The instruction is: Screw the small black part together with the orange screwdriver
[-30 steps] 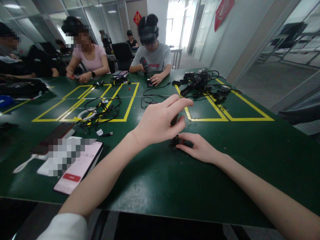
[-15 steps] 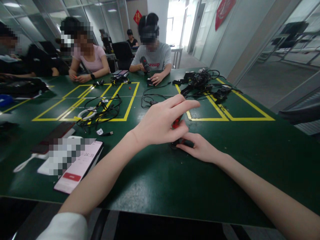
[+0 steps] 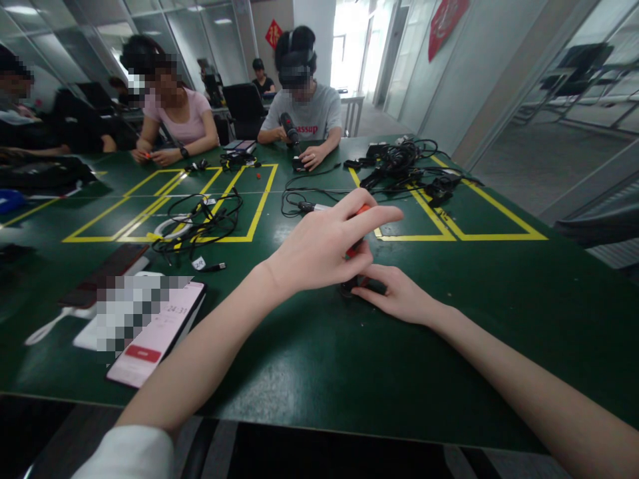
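Observation:
My left hand (image 3: pixel 332 243) curls round an upright red-and-black handle, which looks like a screwdriver (image 3: pixel 355 249). Its orange-red top shows between my fingers, while the tip is hidden. The index finger of that hand stretches out to the right over the top. Just below and to the right, my right hand (image 3: pixel 399 296) pinches a small black part (image 3: pixel 349 287) against the green table (image 3: pixel 309 352). Most of this part is covered by my fingers, so its kind cannot be made out.
Phones (image 3: pixel 157 332) lie at my left, partly beside my forearm. Tangled black cables (image 3: pixel 204 219) lie beyond them, and a larger cable heap (image 3: pixel 399 163) sits at the far right. Across the table a co-worker (image 3: pixel 304 113) holds a black power tool (image 3: pixel 289 128); another person (image 3: pixel 182 120) sits left.
The fingers of my left hand have shifted slightly on the screwdriver, and its orange-red top now shows. My right hand has stayed in place.

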`<move>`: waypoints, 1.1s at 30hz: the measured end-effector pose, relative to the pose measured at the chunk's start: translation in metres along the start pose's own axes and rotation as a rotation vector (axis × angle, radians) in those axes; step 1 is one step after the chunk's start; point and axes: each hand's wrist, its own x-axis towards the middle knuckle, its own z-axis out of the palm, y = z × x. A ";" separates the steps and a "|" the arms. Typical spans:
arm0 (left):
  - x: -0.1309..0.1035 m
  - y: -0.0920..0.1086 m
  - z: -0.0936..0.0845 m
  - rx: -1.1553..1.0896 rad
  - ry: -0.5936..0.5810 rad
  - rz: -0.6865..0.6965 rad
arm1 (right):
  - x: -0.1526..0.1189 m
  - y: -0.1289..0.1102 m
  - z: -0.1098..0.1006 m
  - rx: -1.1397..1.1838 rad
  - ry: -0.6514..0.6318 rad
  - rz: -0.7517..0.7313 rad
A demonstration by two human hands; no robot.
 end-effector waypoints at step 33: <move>-0.002 -0.005 0.000 -0.024 0.012 0.045 | -0.001 0.002 0.001 0.002 0.011 -0.010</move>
